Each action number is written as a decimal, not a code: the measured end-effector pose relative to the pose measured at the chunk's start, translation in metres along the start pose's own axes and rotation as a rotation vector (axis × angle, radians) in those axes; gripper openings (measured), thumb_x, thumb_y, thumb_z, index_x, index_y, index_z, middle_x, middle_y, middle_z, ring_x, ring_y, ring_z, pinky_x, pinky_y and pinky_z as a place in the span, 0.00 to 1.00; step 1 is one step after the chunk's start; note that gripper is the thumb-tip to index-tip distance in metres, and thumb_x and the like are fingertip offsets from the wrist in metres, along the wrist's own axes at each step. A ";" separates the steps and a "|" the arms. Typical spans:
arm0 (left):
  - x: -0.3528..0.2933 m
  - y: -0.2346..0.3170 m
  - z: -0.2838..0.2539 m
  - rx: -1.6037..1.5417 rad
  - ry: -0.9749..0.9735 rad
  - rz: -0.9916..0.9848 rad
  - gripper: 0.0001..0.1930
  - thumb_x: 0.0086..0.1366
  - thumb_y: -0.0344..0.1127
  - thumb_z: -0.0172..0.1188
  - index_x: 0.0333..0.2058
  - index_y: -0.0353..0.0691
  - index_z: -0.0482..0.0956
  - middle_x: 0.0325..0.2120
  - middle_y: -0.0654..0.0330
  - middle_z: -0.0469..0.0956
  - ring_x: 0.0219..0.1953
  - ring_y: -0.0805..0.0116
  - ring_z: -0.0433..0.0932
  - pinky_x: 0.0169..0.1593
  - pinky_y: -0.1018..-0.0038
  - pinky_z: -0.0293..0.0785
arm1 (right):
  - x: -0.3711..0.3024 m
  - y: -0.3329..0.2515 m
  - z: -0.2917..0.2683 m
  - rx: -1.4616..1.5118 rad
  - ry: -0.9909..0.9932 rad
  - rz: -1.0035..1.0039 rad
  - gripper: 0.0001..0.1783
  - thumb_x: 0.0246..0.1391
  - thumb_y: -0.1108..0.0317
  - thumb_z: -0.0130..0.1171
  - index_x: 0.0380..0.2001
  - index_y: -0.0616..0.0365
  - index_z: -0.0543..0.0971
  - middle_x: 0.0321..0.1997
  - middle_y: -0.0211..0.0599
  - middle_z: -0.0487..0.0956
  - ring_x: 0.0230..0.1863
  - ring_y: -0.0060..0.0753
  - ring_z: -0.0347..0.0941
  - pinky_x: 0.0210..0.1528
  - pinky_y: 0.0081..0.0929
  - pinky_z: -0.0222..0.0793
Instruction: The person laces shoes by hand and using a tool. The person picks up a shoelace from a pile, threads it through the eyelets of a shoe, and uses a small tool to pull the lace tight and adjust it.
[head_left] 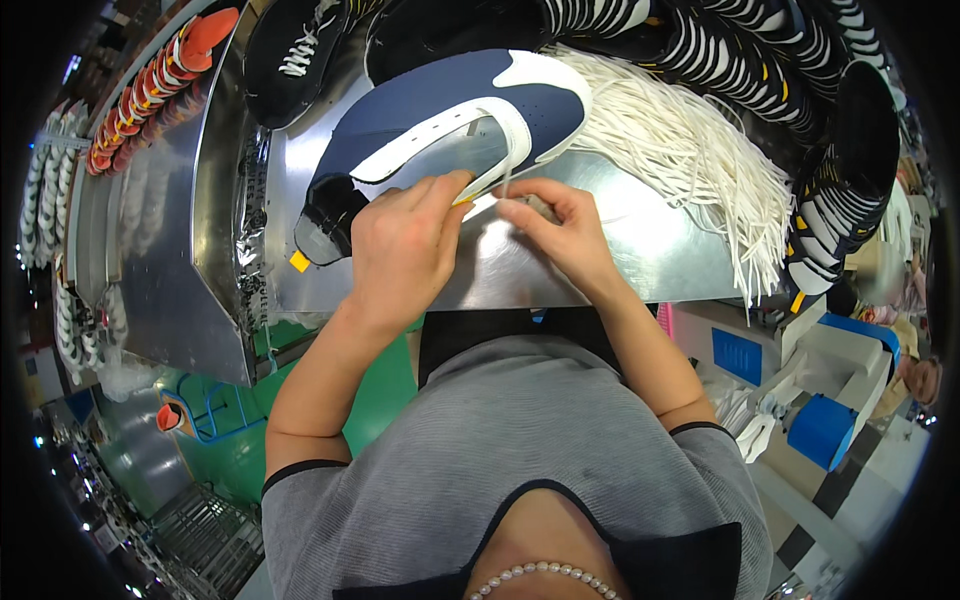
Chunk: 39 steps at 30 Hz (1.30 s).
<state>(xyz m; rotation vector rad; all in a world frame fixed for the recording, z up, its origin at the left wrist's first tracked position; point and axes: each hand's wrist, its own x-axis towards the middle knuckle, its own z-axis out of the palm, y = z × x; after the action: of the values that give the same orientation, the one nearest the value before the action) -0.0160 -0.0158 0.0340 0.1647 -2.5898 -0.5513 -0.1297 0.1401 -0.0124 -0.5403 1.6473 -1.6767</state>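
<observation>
A navy and white shoe upper lies flat on the metal table, its white eyelet strips curving toward me and a black and grey heel part at the left. My left hand is closed on the near eyelet edge, with a bit of yellow showing by its fingertips. Close beside it, my right hand pinches a thin white shoelace at that edge. The fingertips partly hide where the lace meets the upper.
A heap of white laces spreads over the table's right side. Rows of black and white laced uppers line the back and right. A black upper lies at back left. Orange uppers are stacked beyond the metal side panel.
</observation>
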 end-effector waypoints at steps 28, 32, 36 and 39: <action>0.051 -0.005 -0.075 -0.338 0.045 -0.284 0.15 0.63 0.30 0.66 0.48 0.34 0.80 0.36 0.60 0.83 0.30 0.75 0.79 0.34 0.79 0.75 | -0.165 0.001 -0.096 -0.673 -0.163 -0.019 0.06 0.52 0.73 0.64 0.34 0.61 0.80 0.28 0.34 0.74 0.30 0.33 0.75 0.31 0.27 0.70; 0.020 -0.008 0.008 -0.116 -0.473 -0.185 0.13 0.60 0.37 0.66 0.43 0.42 0.81 0.25 0.49 0.80 0.28 0.50 0.80 0.33 0.62 0.74 | -0.123 0.002 -0.075 -0.166 0.053 0.096 0.09 0.53 0.72 0.67 0.37 0.64 0.82 0.31 0.32 0.81 0.34 0.16 0.75 0.35 0.19 0.70; 0.013 -0.005 0.024 -0.076 -0.720 -0.318 0.16 0.63 0.37 0.64 0.47 0.38 0.80 0.33 0.49 0.82 0.34 0.55 0.82 0.40 0.66 0.75 | -0.050 -0.007 -0.051 -0.048 0.137 -0.125 0.10 0.54 0.72 0.67 0.39 0.64 0.83 0.33 0.31 0.82 0.35 0.18 0.77 0.39 0.17 0.72; 0.011 -0.005 0.020 -0.047 -0.626 -0.113 0.17 0.66 0.38 0.61 0.50 0.37 0.78 0.40 0.48 0.82 0.39 0.55 0.82 0.45 0.66 0.75 | -0.010 0.007 -0.038 -0.068 0.171 -0.152 0.11 0.53 0.71 0.68 0.39 0.63 0.83 0.33 0.28 0.82 0.35 0.15 0.75 0.39 0.15 0.69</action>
<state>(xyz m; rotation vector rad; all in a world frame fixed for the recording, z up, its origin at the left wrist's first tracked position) -0.0356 -0.0152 0.0206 0.1393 -3.1809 -0.8088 -0.1494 0.1731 -0.0211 -0.5820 1.8306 -1.8244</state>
